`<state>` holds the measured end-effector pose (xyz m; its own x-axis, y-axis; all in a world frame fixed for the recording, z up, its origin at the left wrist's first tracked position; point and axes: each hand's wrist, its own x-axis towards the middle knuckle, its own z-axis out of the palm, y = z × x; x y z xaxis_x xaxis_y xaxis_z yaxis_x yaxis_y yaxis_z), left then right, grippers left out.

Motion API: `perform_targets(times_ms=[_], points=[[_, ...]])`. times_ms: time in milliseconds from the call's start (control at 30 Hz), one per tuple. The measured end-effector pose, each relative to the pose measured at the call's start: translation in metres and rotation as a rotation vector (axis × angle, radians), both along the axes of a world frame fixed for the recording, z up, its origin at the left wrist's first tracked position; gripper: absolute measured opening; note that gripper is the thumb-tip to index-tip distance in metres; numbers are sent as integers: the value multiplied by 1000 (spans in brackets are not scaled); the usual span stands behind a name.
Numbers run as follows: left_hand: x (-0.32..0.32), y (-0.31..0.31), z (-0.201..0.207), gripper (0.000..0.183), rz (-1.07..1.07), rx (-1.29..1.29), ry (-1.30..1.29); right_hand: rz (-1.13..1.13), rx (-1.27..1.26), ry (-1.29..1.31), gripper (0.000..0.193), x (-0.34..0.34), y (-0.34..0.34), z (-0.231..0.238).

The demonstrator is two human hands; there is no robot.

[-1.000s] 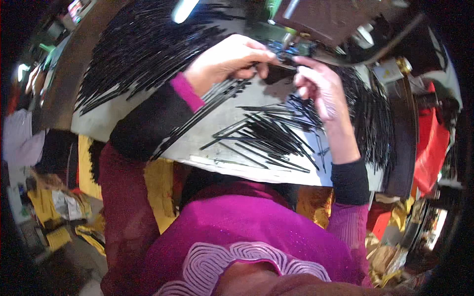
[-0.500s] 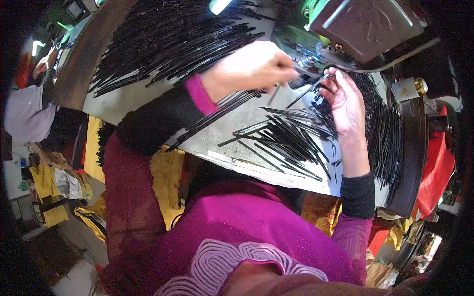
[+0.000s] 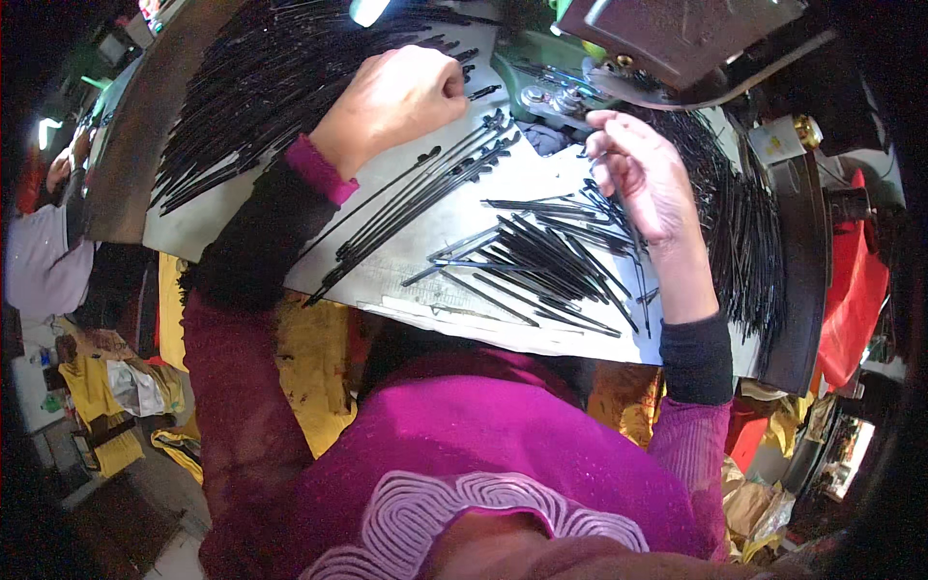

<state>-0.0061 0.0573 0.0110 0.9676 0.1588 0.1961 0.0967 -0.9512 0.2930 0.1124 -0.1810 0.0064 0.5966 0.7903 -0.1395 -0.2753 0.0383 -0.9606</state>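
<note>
My left hand [image 3: 401, 101] is curled into a fist over the near edge of the large pile of thin black rods [image 3: 261, 82]. Its fingertips are turned away, so anything inside is hidden. Below it lies a row of black rods with knobbed ends [image 3: 425, 203], slanting across the pale worktop [image 3: 377, 280]. My right hand [image 3: 643, 174] is raised at the front of the machine [image 3: 561, 101], thumb and fingers curled together; a small dark bit shows at the fingertips, too small to name. Beneath this hand is a loose heap of straight black rods [image 3: 551, 261].
A brown metal housing [image 3: 677, 39] and a curved bar [image 3: 744, 92] overhang the far right. More black rods [image 3: 739, 232] lie along the right side, near a white container [image 3: 778, 140] and red cloth [image 3: 855, 300]. Another person's hand [image 3: 63, 169] shows at far left.
My left hand has moved left, away from the machine and over the rods. The slanting rod at my right fingertips no longer shows. The whole view has shifted slightly.
</note>
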Motion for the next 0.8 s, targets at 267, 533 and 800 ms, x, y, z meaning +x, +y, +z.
perform_targets(times_ms=[267, 533, 800], points=[[15, -22, 11, 31, -129, -392, 8, 174, -197, -179, 28, -18, 7, 9], [19, -31, 9, 27, -149, -442, -87, 173, -193, -195, 29, -13, 7, 9], [21, -37, 6, 22, -136, -492, -176, 168, -196, -169, 30, -13, 8, 9]])
